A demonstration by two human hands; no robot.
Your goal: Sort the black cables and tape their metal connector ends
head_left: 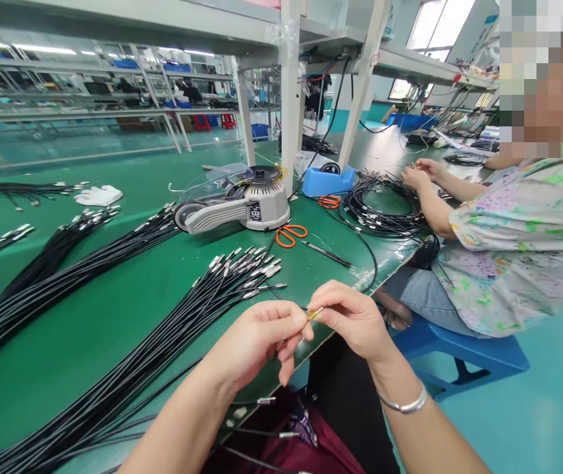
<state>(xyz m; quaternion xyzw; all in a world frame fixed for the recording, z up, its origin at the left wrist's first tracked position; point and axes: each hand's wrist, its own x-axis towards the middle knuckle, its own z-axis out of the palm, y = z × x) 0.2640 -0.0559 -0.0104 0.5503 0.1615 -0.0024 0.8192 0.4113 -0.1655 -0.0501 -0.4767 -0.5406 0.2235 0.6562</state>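
Green and glossy, the desk (88,329) fills the left and middle of the view, its near edge slanting up to the right beneath the wearer's hands. Above that edge, the left hand (261,332) and right hand (353,319) meet, each with thumb and forefinger pinched together on a small, slim yellow-and-silver piece (316,313); the left hand's other fingers curl loosely. That piece's long axis slants, its visible end pointing up and rightward from the left fingertips. Just beyond lies a thick bundle of black cables (177,329) with silver metal connectors, running diagonally, connector ends toward upper right. Farther off are orange loop handles (291,236), a thin black pen-like tool (328,254), a round grey tape machine (264,207), a bright blue tape holder (328,182) and a white cloth glove (98,195). At right, a co-worker in a floral top (523,230) sits on a blue plastic stool (463,352), hands near coiled black cables (384,214). Grey metal shelving (74,114) stands behind, over turquoise floor.
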